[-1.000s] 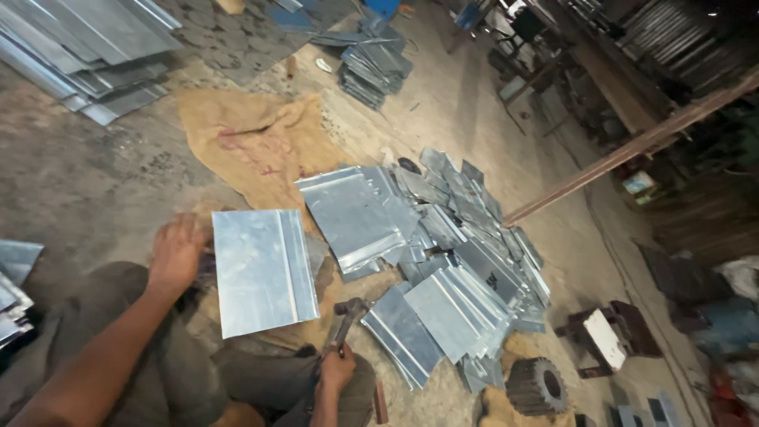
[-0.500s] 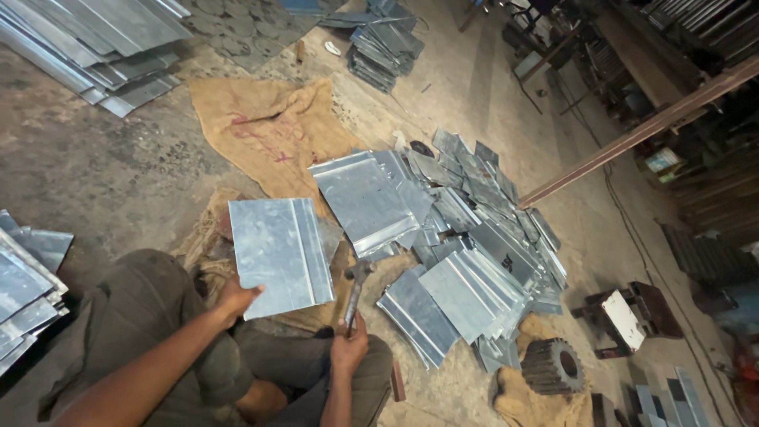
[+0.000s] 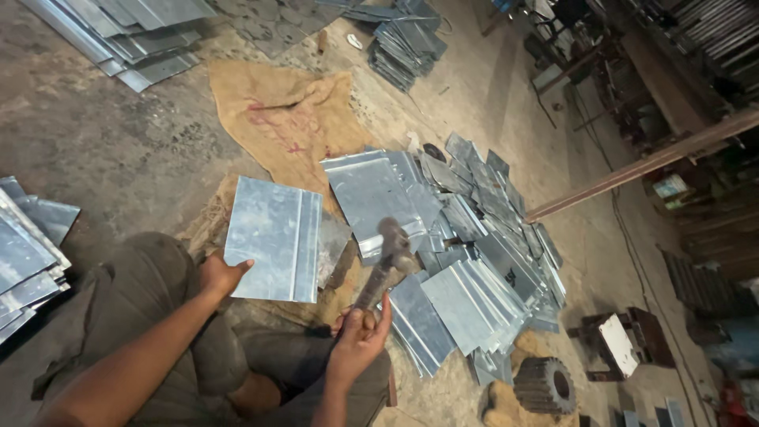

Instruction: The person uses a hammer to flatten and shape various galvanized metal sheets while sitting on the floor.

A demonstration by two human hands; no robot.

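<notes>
A rectangular galvanised metal sheet [image 3: 273, 237] with a fold line near its right edge lies on burlap in front of my knees. My left hand [image 3: 220, 274] grips its near left corner. My right hand [image 3: 360, 334] is closed around the handle of a hammer [image 3: 385, 261], whose blurred head is raised just right of the sheet. A second flat sheet [image 3: 371, 198] rests beyond the hammer, on a heap of similar pieces.
A sprawling pile of cut metal sheets [image 3: 490, 261] lies to the right. More sheet stacks sit at far left [image 3: 28, 253], top left [image 3: 126, 35] and top centre [image 3: 407, 43]. A burlap sack [image 3: 277, 119] covers the floor ahead. A gear wheel [image 3: 545, 386] and a long bar [image 3: 648, 162] are to the right.
My right hand has lifted the hammer, head now raised beside the sheet. My left hand slid from the sheet's left side to its near left corner.
</notes>
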